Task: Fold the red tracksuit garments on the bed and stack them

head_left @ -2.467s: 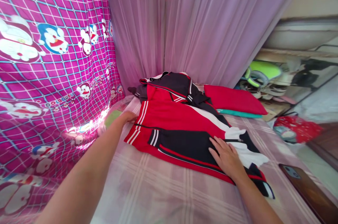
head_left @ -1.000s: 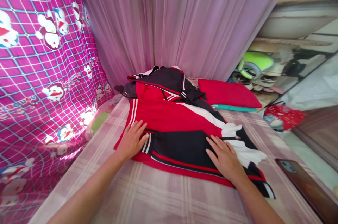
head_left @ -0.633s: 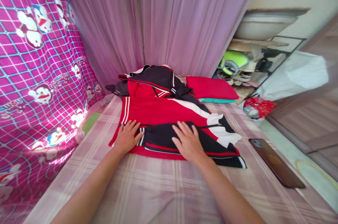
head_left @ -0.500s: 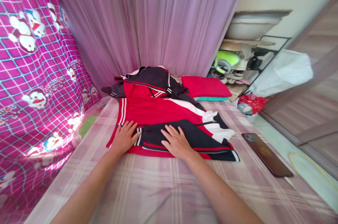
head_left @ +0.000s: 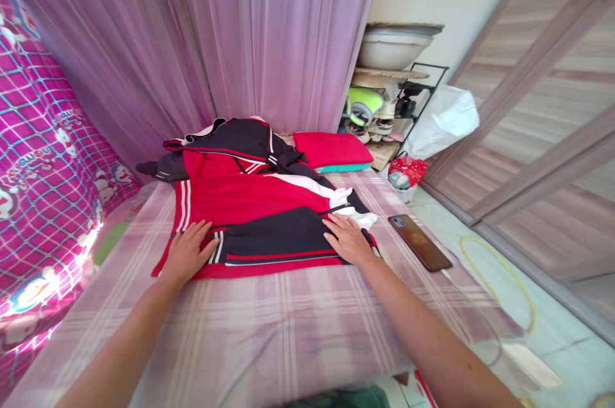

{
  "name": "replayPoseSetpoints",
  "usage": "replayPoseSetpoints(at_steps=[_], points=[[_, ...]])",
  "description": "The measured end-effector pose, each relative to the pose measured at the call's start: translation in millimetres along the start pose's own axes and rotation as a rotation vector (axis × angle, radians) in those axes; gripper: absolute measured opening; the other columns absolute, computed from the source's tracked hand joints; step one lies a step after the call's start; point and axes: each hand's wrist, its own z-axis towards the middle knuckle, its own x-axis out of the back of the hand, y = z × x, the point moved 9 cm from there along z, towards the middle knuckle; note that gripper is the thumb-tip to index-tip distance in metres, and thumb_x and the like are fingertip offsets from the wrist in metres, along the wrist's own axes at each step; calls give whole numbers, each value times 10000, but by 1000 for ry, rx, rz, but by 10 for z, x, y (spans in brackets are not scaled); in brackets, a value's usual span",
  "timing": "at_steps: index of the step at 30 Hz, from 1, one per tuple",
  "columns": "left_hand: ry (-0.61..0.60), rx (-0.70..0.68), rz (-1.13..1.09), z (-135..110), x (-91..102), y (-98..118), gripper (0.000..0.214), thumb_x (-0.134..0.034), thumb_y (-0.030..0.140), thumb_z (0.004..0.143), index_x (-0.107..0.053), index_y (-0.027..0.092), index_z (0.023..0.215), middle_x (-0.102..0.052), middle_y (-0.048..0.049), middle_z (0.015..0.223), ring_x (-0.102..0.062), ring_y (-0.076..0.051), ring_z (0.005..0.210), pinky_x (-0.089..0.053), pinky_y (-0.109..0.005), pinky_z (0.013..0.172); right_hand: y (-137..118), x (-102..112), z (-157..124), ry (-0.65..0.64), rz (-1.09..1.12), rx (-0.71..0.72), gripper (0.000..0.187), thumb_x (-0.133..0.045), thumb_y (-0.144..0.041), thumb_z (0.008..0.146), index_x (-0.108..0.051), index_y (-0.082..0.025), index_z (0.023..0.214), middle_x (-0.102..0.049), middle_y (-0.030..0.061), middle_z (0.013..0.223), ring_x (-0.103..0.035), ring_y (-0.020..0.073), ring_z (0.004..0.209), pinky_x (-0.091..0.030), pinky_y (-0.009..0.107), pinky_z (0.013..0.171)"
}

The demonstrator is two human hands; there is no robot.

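Note:
A red, black and white striped garment (head_left: 250, 203) lies spread on a bed with a pale plaid sheet (head_left: 288, 325). My left hand (head_left: 187, 253) rests flat on its near left corner, fingers stretched out. My right hand (head_left: 346, 238) lies flat on the garment's right end, where black and white cloth is bunched, fingers also stretched out. Neither hand holds anything. Behind the garment sits a heap of dark and red clothes (head_left: 240, 139).
A folded red cloth on a teal one (head_left: 331, 150) lies at the back right. A phone (head_left: 419, 242) rests near the bed's right edge. A pink cartoon curtain (head_left: 43, 177) hangs left, a lilac net (head_left: 216, 36) behind. A shoe rack (head_left: 384, 110) and white bag (head_left: 439, 120) stand right.
My left hand came from the far left edge onto the garment's near corner. My right hand slid left, then back to the right end. The view swung right.

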Motion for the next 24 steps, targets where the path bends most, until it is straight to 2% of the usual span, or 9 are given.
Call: replayPoseSetpoints(at_steps=[3, 5, 7, 11, 14, 16, 18, 21, 24], points=[[97, -114, -110, -201, 266, 35, 467, -417, 509, 924, -662, 225, 1202, -663, -123, 1290, -614, -266, 1196, -475, -443, 1066, 124, 197, -169, 121, 94, 4, 385, -427, -279, 949, -691, -207, 1221, -637, 117, 1345, -555, 263, 1264, -380, 502, 1105], [117, -154, -121, -397, 405, -35, 391, -418, 501, 921, -702, 280, 1074, -720, -89, 1141, -667, -254, 1070, -524, -438, 1004, 297, 297, -370, 129, 169, 37, 356, -456, -224, 895, -729, -222, 1123, -695, 98, 1238, -609, 251, 1177, -438, 472, 1055], [73, -200, -109, -572, 459, -133, 348, -437, 509, 904, -716, 331, 1013, -739, -62, 1066, -688, -252, 996, -554, -447, 952, 467, 319, -585, 43, 232, 83, 389, -479, -162, 808, -740, -232, 1089, -710, 80, 1204, -621, 245, 1160, -462, 459, 1036], [-56, -303, -47, -716, 400, -266, 380, -476, 557, 858, -721, 382, 1090, -736, -53, 1135, -699, -262, 1000, -573, -443, 924, 635, 273, -835, -121, 215, 118, 603, -478, -106, 702, -683, -240, 1253, -623, 70, 1373, -541, 242, 1296, -428, 463, 1089], [-164, -286, 17, -650, 322, -245, 416, -439, 516, 877, -721, 365, 1144, -720, -67, 1197, -691, -272, 1037, -564, -430, 922, 579, 227, -771, -133, 94, 143, 632, -446, -82, 739, -654, -259, 1310, -616, 63, 1382, -553, 227, 1282, -440, 441, 1081], [-266, -263, 57, -593, 283, -155, 428, -404, 432, 891, -713, 344, 1174, -706, -64, 1228, -686, -261, 1044, -560, -396, 900, 533, 215, -670, -102, 15, 161, 585, -412, -69, 781, -692, -253, 1261, -672, 72, 1291, -620, 226, 1183, -486, 418, 1024], [-341, -241, 95, -551, 302, -54, 442, -388, 329, 884, -701, 332, 1195, -699, -43, 1239, -664, -236, 1088, -526, -362, 944, 535, 225, -574, -67, -34, 177, 536, -387, -71, 814, -745, -257, 1167, -721, 73, 1167, -675, 225, 1050, -530, 397, 945], [-365, -186, 125, -552, 427, 17, 425, -394, 263, 877, -720, 308, 1147, -708, -43, 1191, -650, -216, 1082, -483, -329, 984, 614, 288, -501, -22, -57, 227, 493, -400, -85, 816, -785, -282, 1053, -742, 56, 1060, -692, 222, 950, -557, 382, 877], [-351, -187, 138, -698, 529, 43, 414, -394, 238, 892, -723, 294, 1136, -702, -62, 1175, -635, -217, 1082, -475, -338, 989, 713, 347, -538, 11, -48, 269, 480, -423, -99, 796, -785, -296, 1043, -738, 49, 1045, -686, 224, 954, -564, 383, 868]])
